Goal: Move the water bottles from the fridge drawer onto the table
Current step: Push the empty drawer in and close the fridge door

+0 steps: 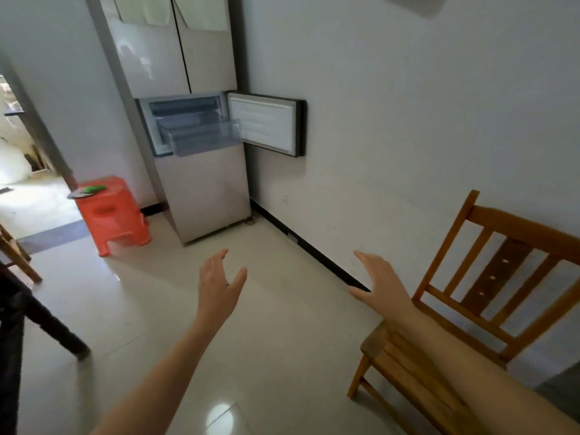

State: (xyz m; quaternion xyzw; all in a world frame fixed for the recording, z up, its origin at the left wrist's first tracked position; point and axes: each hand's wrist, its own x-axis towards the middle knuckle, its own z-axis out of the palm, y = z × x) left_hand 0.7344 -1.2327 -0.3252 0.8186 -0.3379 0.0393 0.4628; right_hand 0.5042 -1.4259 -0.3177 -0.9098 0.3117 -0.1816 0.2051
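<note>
A tall beige fridge (pixel 201 189) stands in the far corner. Its middle compartment door (pixel 266 124) hangs open to the right, and a clear plastic drawer (pixel 204 138) is pulled out of it. I see no water bottle in the drawer from here. My left hand (pixel 218 284) and my right hand (pixel 381 285) are both raised in front of me over the tiled floor, fingers straight and spread, holding nothing. They are well short of the fridge. A dark table (pixel 12 312) shows only as an edge and leg at the left.
An orange plastic stool (pixel 110 215) with a green object on top stands left of the fridge. A wooden chair (pixel 489 296) sits against the right wall beside my right arm. A doorway opens at the far left. Pale tiled floor (pixel 282 340) lies between me and the fridge.
</note>
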